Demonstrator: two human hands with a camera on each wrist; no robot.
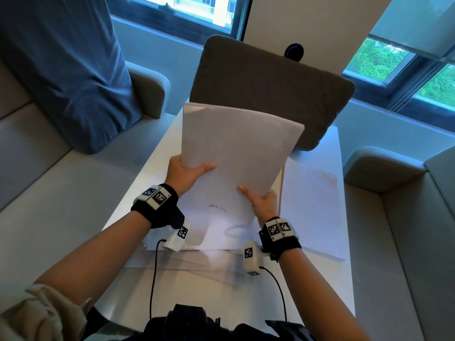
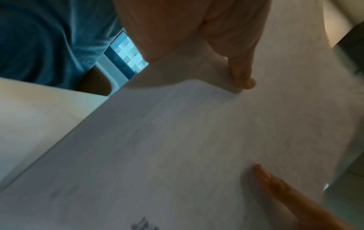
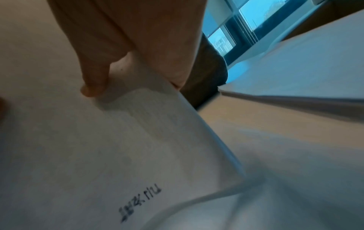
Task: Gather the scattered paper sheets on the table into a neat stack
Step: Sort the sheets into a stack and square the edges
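Both hands' grip [image 1: 183, 172] (right [image 1: 264, 201]) pinches the paper stack [image 1: 236, 146], long axis pointing away, tilted upward.

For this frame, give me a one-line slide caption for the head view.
Both hands, left and right, hold a white paper bundle above loose sheets on a white table.

Place: lounge or office sitting corner
Seating: grey sofas [image 1: 37, 183] at frame left and right, blue cushion [image 1: 73, 70] upper left
Centre: white surface [image 1: 138, 286], grey cushion [image 1: 266, 89] at its far end
Top: large windows [image 1: 398, 60], greenery outside
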